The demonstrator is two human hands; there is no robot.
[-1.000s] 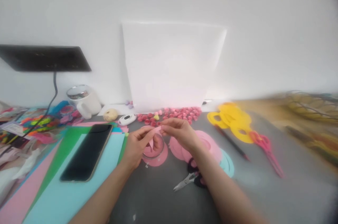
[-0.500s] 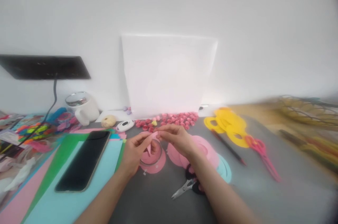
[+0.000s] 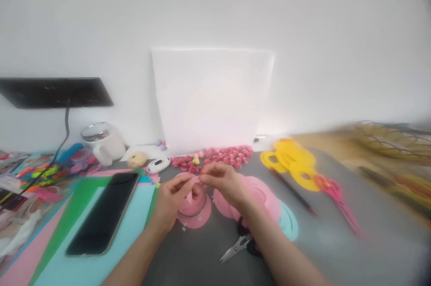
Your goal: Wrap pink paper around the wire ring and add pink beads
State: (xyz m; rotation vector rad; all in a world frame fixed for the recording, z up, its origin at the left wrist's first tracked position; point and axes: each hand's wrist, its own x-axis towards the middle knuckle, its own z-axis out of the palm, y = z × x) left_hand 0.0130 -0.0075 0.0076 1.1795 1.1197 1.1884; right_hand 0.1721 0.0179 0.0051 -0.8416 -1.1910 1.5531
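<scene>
My left hand (image 3: pixel 171 200) and my right hand (image 3: pixel 226 183) meet near the middle, each pinching a thin pink paper strip (image 3: pixel 190 195). Under them a round clear dish (image 3: pixel 197 212) rests on a pink paper disc (image 3: pixel 198 222). Beside my right wrist lie more pink paper discs (image 3: pixel 266 195), with light blue ones (image 3: pixel 290 223) partly beneath. Black-handled scissors (image 3: pixel 234 250) are partly hidden by my right forearm. Many small red and pink paper rolls (image 3: pixel 224 156) sit behind my hands.
At left, a phone (image 3: pixel 104 214) lies on coloured sheets (image 3: pixel 134 232); a white mug (image 3: pixel 109 144) stands behind. Yellow paper rings (image 3: pixel 291 158), a dark pencil (image 3: pixel 292 191) and pink scissors (image 3: pixel 340 200) lie right. A white board (image 3: pixel 213 97) leans on the wall.
The view has tilted slightly, so most things sit a little lower. Both hands stay together at the pink strip, their fingers slightly shifted.
</scene>
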